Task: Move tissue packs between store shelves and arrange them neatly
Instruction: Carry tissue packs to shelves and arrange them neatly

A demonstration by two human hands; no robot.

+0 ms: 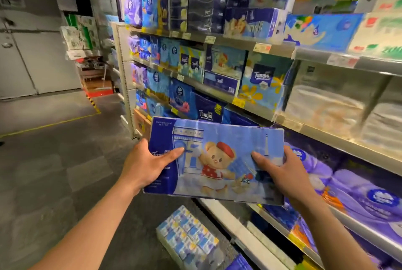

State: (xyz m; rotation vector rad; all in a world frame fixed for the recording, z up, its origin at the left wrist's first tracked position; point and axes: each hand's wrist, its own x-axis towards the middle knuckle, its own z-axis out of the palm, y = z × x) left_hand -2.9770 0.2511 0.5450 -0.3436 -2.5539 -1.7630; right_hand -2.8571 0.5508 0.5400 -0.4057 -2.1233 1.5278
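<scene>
Left of the shelves, the left hand and right hand grip each end of the bear tissue pack, held sideways.

Glossy plastic-wrapped tissue pack; seemingly matt metal shelf edges.

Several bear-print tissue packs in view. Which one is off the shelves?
The bear pack held between the left hand and right hand; the other bear packs sit shelved higher up.
</scene>
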